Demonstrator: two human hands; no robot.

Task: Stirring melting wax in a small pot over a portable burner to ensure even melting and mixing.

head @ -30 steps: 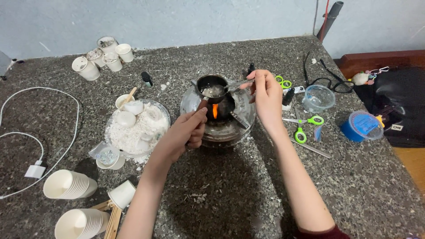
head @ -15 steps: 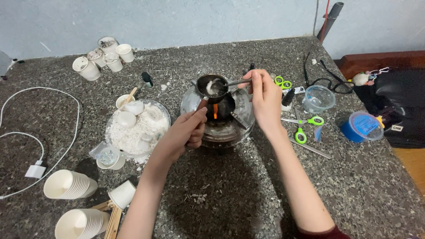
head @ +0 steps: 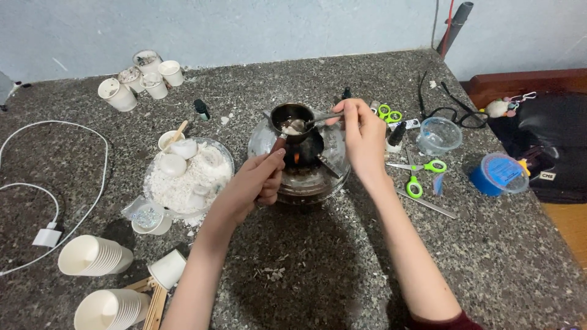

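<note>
The left hand is gripping the handle of the small dark pot, holding it just beyond the hand, above the flame. The right hand is pinching a spoon whose bowl is dipping in, apparently into white wax.

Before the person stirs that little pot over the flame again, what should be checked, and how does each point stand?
1. Left hand grips the handle of the small metal pot: ok.
2. Pot sits above the flame: ok.
3. Right hand holds the spoon, tip in the pot: ok.
4. White lumps in the pot fully melted: not ok, solid white shows.
5. Fingers clear of the flame: ok.
6. Scissors and bowl of white flakes stand apart from the burner: ok.
</note>
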